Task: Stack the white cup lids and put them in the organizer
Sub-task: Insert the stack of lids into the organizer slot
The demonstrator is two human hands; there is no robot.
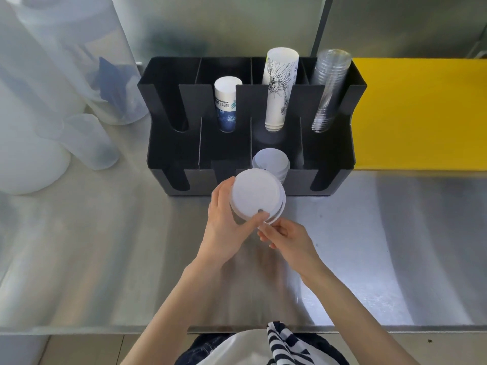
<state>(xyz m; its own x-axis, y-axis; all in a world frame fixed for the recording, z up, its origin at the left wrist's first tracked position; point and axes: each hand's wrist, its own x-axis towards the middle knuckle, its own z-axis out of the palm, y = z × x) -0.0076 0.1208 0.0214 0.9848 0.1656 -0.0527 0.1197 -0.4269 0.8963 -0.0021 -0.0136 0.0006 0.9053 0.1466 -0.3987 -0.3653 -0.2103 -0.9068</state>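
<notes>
We read the task as partly done. Some white lids already sit in the organizer, in the front compartment second from the right, below the tall paper cups. We hold another small stack of lids above the steel bench, just in front of the organizer's front wall and not yet inside it. No loose lids show on the bench, so this looks like the last batch, but we can't be sure.

Left hand: fingers curled round the left and under side of the held stack, thumb on its near edge by the sip hole. Clamped on the stack. Right hand: fingertips pinched at the stack's near-right rim, seemingly squaring a lower lid that sticks out a bit. Both hands are close together and touching the same stack.

Left to do, as we judge it: align the stack, then drop it onto the lids in that compartment. Other slots hold short printed cups and clear cups.
</notes>
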